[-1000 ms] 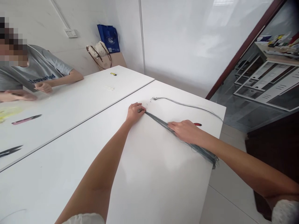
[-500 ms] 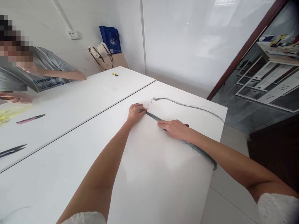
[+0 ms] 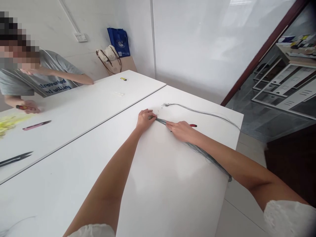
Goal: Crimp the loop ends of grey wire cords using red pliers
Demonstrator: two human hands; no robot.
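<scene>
My left hand (image 3: 146, 120) is closed at the table, its fingers pinching the near-wall end of a bundle of grey-green strands (image 3: 206, 153). Several small hook-like ends lie just beyond its fingertips. My right hand (image 3: 182, 130) is closed over the bundle a short way along. Out of its far side sticks the red end of a slim tool (image 3: 193, 125), with a dark bit showing under the fingers; the palm hides the rest. Past my right wrist the bundle runs to the table's right edge. A second, thinner strand bundle (image 3: 197, 111) lies behind, hooked ends to the left.
Across the seam in the white table (image 3: 81, 184) a co-worker's hand (image 3: 32, 107) holds a red-and-black tool beside yellow strands (image 3: 8, 125). Pink-handled scissors (image 3: 37, 125), dark snips (image 3: 16, 159) and a yellow cutter (image 3: 123, 79) lie on that side. Bags stand against the wall.
My right hand has slid along the bundle toward my left hand, and the red-ended tool has moved with it. My left hand keeps its pinch. The view has shifted slightly.
</scene>
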